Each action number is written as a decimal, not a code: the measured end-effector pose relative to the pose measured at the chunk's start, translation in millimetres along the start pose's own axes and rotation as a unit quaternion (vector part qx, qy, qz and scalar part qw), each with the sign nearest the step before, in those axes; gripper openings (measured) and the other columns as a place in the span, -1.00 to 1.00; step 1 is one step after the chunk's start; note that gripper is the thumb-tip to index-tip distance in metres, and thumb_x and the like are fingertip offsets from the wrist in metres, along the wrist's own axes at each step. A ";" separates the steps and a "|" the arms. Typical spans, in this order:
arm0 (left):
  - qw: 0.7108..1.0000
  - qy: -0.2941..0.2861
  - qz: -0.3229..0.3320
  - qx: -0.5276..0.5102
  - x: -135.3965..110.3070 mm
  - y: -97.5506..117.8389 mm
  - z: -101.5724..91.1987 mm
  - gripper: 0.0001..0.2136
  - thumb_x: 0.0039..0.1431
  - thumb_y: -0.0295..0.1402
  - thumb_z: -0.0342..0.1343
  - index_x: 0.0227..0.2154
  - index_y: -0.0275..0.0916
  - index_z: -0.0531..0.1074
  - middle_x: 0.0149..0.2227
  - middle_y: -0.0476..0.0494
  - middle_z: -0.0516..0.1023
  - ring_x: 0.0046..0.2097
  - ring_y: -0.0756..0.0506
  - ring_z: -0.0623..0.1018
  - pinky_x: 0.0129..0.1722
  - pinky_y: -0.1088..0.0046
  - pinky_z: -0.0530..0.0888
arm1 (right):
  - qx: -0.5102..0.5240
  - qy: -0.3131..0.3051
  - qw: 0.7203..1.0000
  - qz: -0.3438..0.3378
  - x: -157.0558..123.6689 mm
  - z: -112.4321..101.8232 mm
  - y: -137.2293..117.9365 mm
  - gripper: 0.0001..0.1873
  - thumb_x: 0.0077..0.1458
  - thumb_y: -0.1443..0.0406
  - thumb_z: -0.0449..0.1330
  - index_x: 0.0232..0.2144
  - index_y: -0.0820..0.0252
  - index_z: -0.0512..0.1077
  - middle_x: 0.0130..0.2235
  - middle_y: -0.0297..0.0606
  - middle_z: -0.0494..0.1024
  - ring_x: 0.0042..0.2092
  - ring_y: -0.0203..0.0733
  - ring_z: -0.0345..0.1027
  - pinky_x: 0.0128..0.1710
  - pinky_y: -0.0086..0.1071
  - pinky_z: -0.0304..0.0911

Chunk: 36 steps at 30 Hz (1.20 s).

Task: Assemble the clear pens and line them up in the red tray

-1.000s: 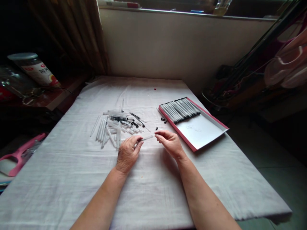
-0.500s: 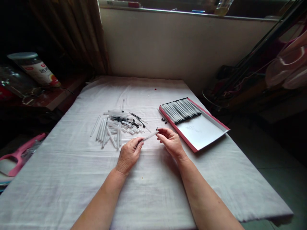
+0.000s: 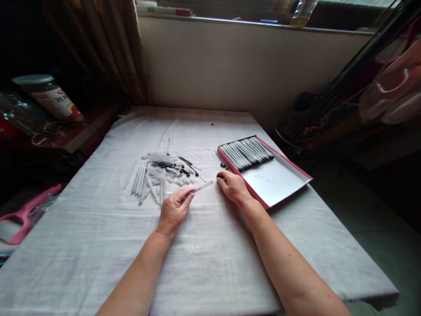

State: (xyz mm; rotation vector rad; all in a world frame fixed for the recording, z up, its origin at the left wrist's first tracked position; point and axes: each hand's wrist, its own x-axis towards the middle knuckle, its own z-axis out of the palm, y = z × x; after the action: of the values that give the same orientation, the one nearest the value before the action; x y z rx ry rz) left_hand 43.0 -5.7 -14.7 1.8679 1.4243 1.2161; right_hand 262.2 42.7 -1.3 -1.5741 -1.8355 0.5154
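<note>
My left hand point(image 3: 173, 211) is closed around one end of a translucent pen barrel point(image 3: 203, 186), which points up and to the right. My right hand point(image 3: 233, 186) is pinched just beyond the barrel's free end, apart from it. A small black pen plug point(image 3: 218, 177) shows dark at its fingertips, partly hidden. To the left lies a loose pile of clear pen barrels point(image 3: 151, 189), with black-tipped refills point(image 3: 187, 160) and black plugs point(image 3: 183, 171) among them. Beside my right hand, a few more black plugs point(image 3: 223, 165) rest against the box.
A shallow red-edged box point(image 3: 268, 204) on the right holds a row of pens point(image 3: 246, 152) with black ends. White cloth point(image 3: 204, 272) covers the table. Pink-handled scissors point(image 3: 24, 215) lie at the far left, below a lidded jar point(image 3: 54, 98) on a side shelf.
My right hand has drawn slightly away from the barrel's end, and its fingers have curled in with the black plug. The left hand still holds the barrel in nearly the same place.
</note>
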 end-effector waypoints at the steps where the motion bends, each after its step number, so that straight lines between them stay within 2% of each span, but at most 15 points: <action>1: 1.000 -0.001 0.005 0.009 -0.3 -0.9 -0.2 -0.80 0.19 -0.31 0.10 -0.17 -0.15 0.56 -0.22 -0.12 0.64 -0.17 -0.10 0.61 -0.15 0.41 0.53 | 0.074 0.007 0.997 0.018 -5.7 0.4 0.4 -0.86 0.05 0.28 0.19 -0.33 0.11 0.54 -0.36 -0.28 0.58 -0.32 -0.17 0.43 -0.25 -0.32 0.30; 3: 0.999 -0.009 0.015 0.027 -1.2 -2.2 -0.4 -0.80 0.20 -0.31 0.10 -0.16 -0.13 0.56 -0.20 -0.12 0.64 -0.16 -0.10 0.61 -0.13 0.41 0.52 | 0.221 0.012 0.974 0.056 -18.4 2.2 -0.1 -0.80 0.02 0.19 0.21 -0.32 0.15 0.54 -0.39 -0.29 0.58 -0.39 -0.22 0.40 -0.33 -0.35 0.31; 5: 0.999 -0.021 0.025 0.041 -1.9 -2.7 -0.4 -0.80 0.21 -0.31 0.09 -0.15 -0.13 0.56 -0.19 -0.12 0.64 -0.16 -0.10 0.60 -0.12 0.40 0.52 | 0.320 0.011 0.943 0.089 -29.1 4.4 -3.1 -0.73 -0.03 0.14 0.23 -0.32 0.19 0.55 -0.38 -0.26 0.58 -0.42 -0.25 0.38 -0.39 -0.36 0.31; 7: 0.998 -0.029 0.034 0.049 -2.3 -2.5 -0.5 -0.80 0.21 -0.31 0.09 -0.15 -0.13 0.56 -0.19 -0.12 0.64 -0.16 -0.10 0.60 -0.11 0.39 0.52 | 0.364 0.010 0.925 0.112 -35.1 5.9 -7.5 -0.70 -0.07 0.14 0.25 -0.32 0.20 0.56 -0.36 -0.24 0.59 -0.42 -0.26 0.38 -0.42 -0.38 0.31; 10: 0.997 -0.032 0.039 0.054 -2.1 -1.7 -0.6 -0.79 0.22 -0.31 0.08 -0.15 -0.13 0.55 -0.20 -0.13 0.64 -0.17 -0.10 0.60 -0.12 0.40 0.52 | 0.383 0.019 0.914 0.131 -36.4 6.3 -13.1 -0.70 -0.11 0.15 0.27 -0.32 0.19 0.56 -0.35 -0.24 0.60 -0.42 -0.27 0.39 -0.47 -0.41 0.29; 28: 0.996 -0.049 0.038 0.064 -1.3 3.2 -2.1 -0.79 0.23 -0.29 0.07 -0.15 -0.14 0.55 -0.20 -0.12 0.63 -0.16 -0.09 0.60 -0.13 0.42 0.51 | 0.389 0.020 0.913 0.122 -35.2 5.2 -16.0 -0.76 -0.05 0.18 0.25 -0.33 0.19 0.56 -0.43 -0.29 0.56 -0.45 -0.28 0.38 -0.47 -0.41 0.31; 33: 0.995 -0.051 0.045 0.072 -1.4 4.0 -2.5 -0.79 0.22 -0.30 0.08 -0.15 -0.15 0.55 -0.21 -0.12 0.63 -0.17 -0.09 0.60 -0.14 0.43 0.50 | 0.354 0.027 0.933 0.065 -37.7 4.8 -12.7 -0.81 -0.02 0.22 0.24 -0.35 0.16 0.58 -0.37 -0.26 0.58 -0.40 -0.25 0.39 -0.36 -0.36 0.34; 36: 0.994 -0.056 0.052 0.075 -1.4 4.0 -2.6 -0.79 0.22 -0.29 0.09 -0.16 -0.16 0.56 -0.22 -0.13 0.63 -0.19 -0.09 0.60 -0.17 0.43 0.51 | 0.314 0.018 0.948 0.043 -38.7 4.0 -7.1 -0.80 0.03 0.20 0.22 -0.34 0.16 0.56 -0.35 -0.25 0.58 -0.39 -0.24 0.38 -0.35 -0.37 0.32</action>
State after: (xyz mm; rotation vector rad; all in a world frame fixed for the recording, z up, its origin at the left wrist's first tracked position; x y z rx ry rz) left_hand 42.7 -8.7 -10.7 2.1006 1.4062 1.0582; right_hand 256.6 4.2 -8.0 -1.2084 -1.3800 0.9903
